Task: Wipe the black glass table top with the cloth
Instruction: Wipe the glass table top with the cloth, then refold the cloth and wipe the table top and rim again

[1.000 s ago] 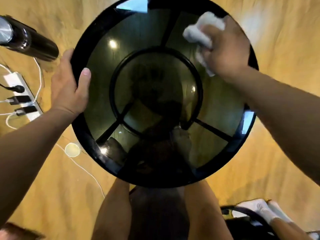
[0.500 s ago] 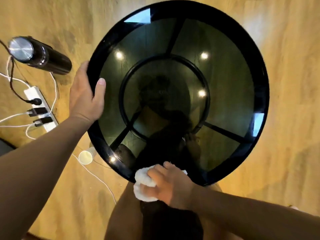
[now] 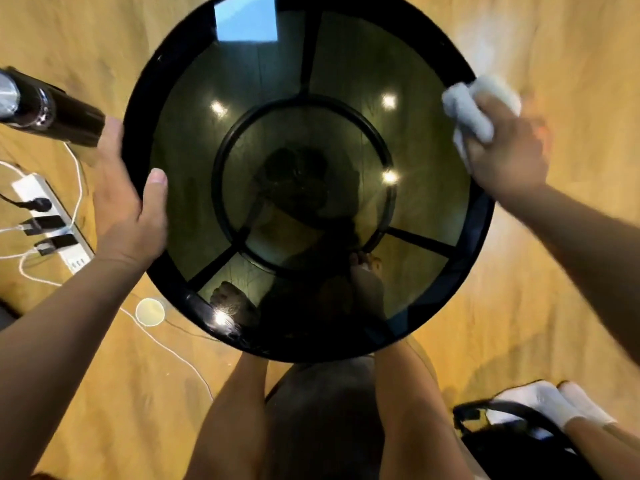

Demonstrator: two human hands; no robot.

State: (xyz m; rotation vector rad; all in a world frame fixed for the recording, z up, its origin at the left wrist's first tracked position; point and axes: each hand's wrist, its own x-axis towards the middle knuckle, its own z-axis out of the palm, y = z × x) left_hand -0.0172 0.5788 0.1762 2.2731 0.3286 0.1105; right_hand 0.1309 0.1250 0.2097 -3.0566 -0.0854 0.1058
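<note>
1. Head view: the round black glass table (image 3: 349,57) is seen from above. Ceiling lights and a bright window are mirrored in it, and a ring with spokes is visible through the glass.
2. The white cloth (image 3: 467,109) is bunched inside the curled fingers of the right hand (image 3: 509,154) and pressed on the table's right rim. Both hand and cloth are blurred.
3. The opposite rim is gripped by the left hand (image 3: 128,209): the thumb is laid on the glass, and the fingers are held along the outer edge.
4. Just beyond the left fingers, a dark cylinder (image 3: 52,109) with a metal end is seen against the wooden floor (image 3: 571,289).
5. Outward of those fingers, a white power strip (image 3: 52,223) lies on the floor with plugs and white cables. A small round white disc (image 3: 149,311) lies below the wrist.
6. Well behind the right fingers, white-socked feet (image 3: 540,403) are seen. Any lettering on the strip is too small to be read.
</note>
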